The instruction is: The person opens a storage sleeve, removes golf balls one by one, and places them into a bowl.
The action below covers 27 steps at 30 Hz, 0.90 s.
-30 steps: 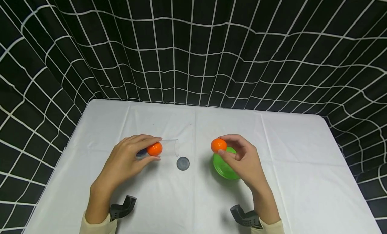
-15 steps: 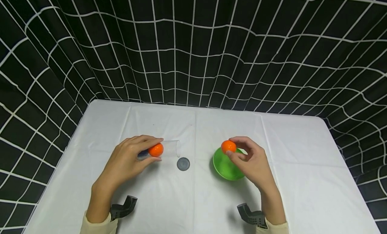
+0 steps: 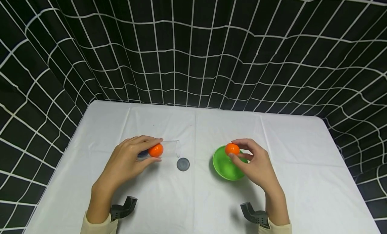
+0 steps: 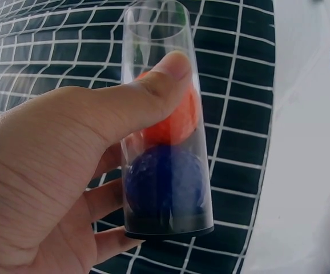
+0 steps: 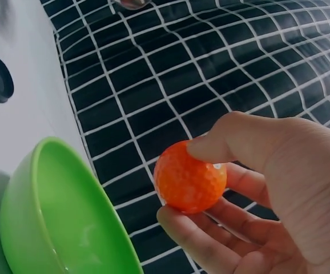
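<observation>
My left hand (image 3: 127, 160) grips a clear plastic tube (image 4: 159, 43) with a dark base, its thumb across the tube's side. Inside it a blue golf ball (image 4: 165, 185) sits at the base, and an orange golf ball (image 4: 182, 125) is stacked on that, partly hidden by the thumb. With thumb and fingertips my right hand (image 3: 257, 163) pinches a second orange golf ball (image 5: 189, 180), which overlaps the far part of a green bowl (image 3: 225, 167) in the head view. No ball shows in the visible part of the bowl's inside.
A round dark grey cap (image 3: 183, 164) lies on the white-covered table (image 3: 193, 200) between the tube and the bowl. Black cloth with white netting (image 3: 199, 52) stands behind the table and along its sides.
My right hand has moved to the right with the orange golf ball, uncovering more of the green bowl. The left hand and the tube have barely moved.
</observation>
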Available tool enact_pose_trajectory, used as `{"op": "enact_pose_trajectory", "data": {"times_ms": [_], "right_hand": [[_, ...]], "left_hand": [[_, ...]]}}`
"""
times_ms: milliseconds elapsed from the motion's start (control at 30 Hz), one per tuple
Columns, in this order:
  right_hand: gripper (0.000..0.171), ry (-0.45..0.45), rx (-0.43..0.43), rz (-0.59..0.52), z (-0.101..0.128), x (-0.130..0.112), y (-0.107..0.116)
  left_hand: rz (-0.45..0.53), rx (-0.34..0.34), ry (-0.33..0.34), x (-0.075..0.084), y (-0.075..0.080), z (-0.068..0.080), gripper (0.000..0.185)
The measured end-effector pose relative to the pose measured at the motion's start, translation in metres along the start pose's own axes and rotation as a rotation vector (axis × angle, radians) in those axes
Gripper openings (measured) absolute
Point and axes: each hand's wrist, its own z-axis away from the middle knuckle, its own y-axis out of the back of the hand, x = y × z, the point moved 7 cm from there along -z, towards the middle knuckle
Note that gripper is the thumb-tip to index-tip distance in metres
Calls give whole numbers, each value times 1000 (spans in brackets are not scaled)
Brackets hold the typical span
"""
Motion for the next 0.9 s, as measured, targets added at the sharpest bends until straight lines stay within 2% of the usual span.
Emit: {"op": "enact_pose_trajectory", "data": {"times_ms": [233,467,900], "right_hand": [[34,46,8,103,3,-4,5],[34,60,-31,245,3,-3,0],[35,55,-92,311,3,-1,-7]], "left_hand": [[-1,-8,7,0,-1,0,52],[1,-21,8,1,-4,0,52],[4,-18,12,1,-5,-1,52]]}}
